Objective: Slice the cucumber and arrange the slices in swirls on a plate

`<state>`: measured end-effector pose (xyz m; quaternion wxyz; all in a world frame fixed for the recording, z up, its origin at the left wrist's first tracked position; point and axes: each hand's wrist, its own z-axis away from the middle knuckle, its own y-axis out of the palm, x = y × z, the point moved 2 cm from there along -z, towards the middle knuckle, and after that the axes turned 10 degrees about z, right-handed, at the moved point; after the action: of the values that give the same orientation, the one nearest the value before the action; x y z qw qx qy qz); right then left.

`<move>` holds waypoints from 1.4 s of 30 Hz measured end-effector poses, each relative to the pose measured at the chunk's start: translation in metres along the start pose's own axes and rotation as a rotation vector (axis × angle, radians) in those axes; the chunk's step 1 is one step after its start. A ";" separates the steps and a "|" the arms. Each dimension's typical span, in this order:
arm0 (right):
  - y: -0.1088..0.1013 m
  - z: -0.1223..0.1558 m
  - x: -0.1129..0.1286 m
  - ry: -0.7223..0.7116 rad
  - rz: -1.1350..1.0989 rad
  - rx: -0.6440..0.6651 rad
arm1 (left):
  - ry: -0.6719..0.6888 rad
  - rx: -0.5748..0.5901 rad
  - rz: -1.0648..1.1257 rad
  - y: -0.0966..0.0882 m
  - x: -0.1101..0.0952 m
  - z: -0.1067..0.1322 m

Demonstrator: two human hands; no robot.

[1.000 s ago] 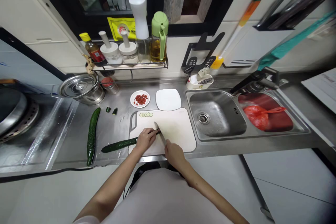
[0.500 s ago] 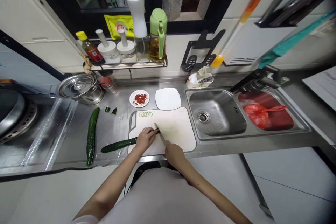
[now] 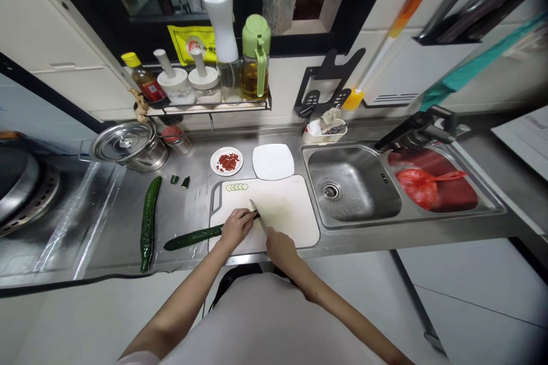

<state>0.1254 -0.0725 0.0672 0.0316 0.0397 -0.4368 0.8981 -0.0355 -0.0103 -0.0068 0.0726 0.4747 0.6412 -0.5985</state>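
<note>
Cucumber [image 3: 192,238] in the grip of the left hand [image 3: 237,226], whose fingers close over it near the blade end; the rest runs out left of them, past the cutting board [image 3: 299,211] and over the counter [image 3: 120,211]. Just right of those fingertips slants a knife [image 3: 259,218], its handle wrapped by the right hand [image 3: 280,249]; whether the edge has bitten in cannot be told. Pale slices [image 3: 232,187] lie beyond the left fingers. Glossy skin suggests a firm, fairly light vegetable, perhaps slippery and prone to roll, best pinned from above with fingertips tucked back from the steel.
</note>
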 end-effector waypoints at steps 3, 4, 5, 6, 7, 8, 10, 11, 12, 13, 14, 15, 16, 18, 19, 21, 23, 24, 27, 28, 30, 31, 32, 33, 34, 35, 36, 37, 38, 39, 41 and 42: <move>0.003 -0.002 -0.002 -0.003 0.009 0.006 | 0.008 0.002 0.003 0.000 0.001 0.000; 0.004 -0.002 -0.002 -0.005 0.011 0.008 | 0.008 0.002 0.003 0.000 0.001 0.000; 0.005 -0.002 -0.003 -0.008 0.012 0.010 | 0.006 0.003 0.004 0.000 0.002 0.000; 0.006 -0.002 -0.004 -0.011 0.013 0.010 | 0.003 0.005 0.006 0.001 0.002 0.000; 0.007 -0.003 -0.004 -0.015 0.013 0.005 | 0.000 0.007 0.009 0.001 0.002 0.000; 0.007 -0.004 -0.004 -0.017 0.011 -0.001 | -0.003 0.011 0.010 0.002 0.003 0.001; 0.007 -0.005 -0.003 -0.017 0.008 -0.014 | -0.007 0.017 0.012 0.002 0.003 0.001; 0.007 -0.005 -0.003 -0.014 0.009 -0.016 | -0.007 0.017 0.013 0.003 0.004 0.001; 0.007 -0.005 -0.002 -0.013 0.010 -0.014 | -0.006 0.017 0.012 0.003 0.004 0.001; 0.007 -0.005 -0.002 -0.012 0.013 -0.009 | -0.005 0.015 0.013 0.003 0.004 0.001; 0.007 -0.005 -0.002 -0.012 0.016 -0.003 | -0.004 0.014 0.015 0.003 0.005 0.001; 0.006 -0.005 -0.002 -0.012 0.017 0.001 | -0.004 0.013 0.017 0.004 0.005 0.001; 0.006 -0.005 -0.002 -0.012 0.017 0.002 | -0.005 0.014 0.020 0.004 0.006 0.001; 0.006 -0.006 -0.001 -0.014 0.014 -0.001 | -0.009 0.015 0.023 0.004 0.006 0.001; 0.006 -0.007 -0.001 -0.014 0.013 -0.002 | -0.011 0.015 0.025 0.004 0.006 0.001; 0.006 -0.010 -0.001 -0.014 0.014 -0.002 | -0.014 0.010 0.029 0.004 0.006 0.001; 0.008 -0.013 -0.001 -0.016 0.017 -0.001 | -0.016 0.006 0.033 0.003 0.005 0.001; 0.008 -0.014 -0.001 -0.015 0.017 -0.001 | -0.017 0.007 0.034 0.003 0.004 0.000; 0.009 -0.017 0.001 -0.016 0.006 -0.009 | -0.019 0.012 0.026 0.001 0.001 -0.001; 0.009 -0.019 0.001 -0.015 0.002 -0.014 | -0.021 0.011 0.023 0.001 0.000 -0.001; 0.008 -0.021 0.003 -0.014 0.002 -0.026 | -0.024 0.009 0.019 0.000 -0.001 -0.001; 0.007 -0.022 0.004 -0.013 0.005 -0.031 | -0.025 0.009 0.018 0.000 -0.001 -0.001; 0.007 -0.023 0.004 -0.012 0.008 -0.036 | -0.026 0.011 0.016 0.000 -0.001 -0.001; 0.006 -0.023 0.004 -0.012 0.010 -0.039 | -0.025 0.015 0.014 0.000 -0.001 -0.001; 0.006 -0.024 0.003 -0.014 0.011 -0.041 | -0.024 0.017 0.010 0.000 -0.001 0.000; 0.005 -0.024 0.001 -0.018 0.010 -0.044 | -0.025 0.018 0.005 0.000 -0.002 0.000; 0.005 -0.024 -0.001 -0.025 0.010 -0.048 | -0.027 0.019 -0.002 -0.001 -0.003 0.000; 0.003 -0.023 -0.003 -0.032 0.012 -0.056 | -0.034 0.019 -0.008 -0.001 -0.004 0.000; 0.002 -0.022 -0.007 -0.036 0.018 -0.065 | -0.044 0.017 -0.009 -0.002 -0.006 0.000; 0.000 -0.021 -0.010 -0.036 0.029 -0.076 | -0.058 0.012 -0.004 -0.003 -0.007 -0.001; -0.004 -0.019 -0.018 -0.018 0.064 -0.093 | -0.109 -0.029 0.035 -0.008 -0.009 -0.001; -0.006 -0.018 -0.023 -0.005 0.086 -0.101 | -0.151 -0.072 0.068 -0.012 -0.009 -0.002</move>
<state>0.1481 -0.0554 0.0586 -0.0061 0.0214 -0.4832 0.8752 -0.0379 -0.0114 0.0076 0.1578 0.4467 0.6386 -0.6064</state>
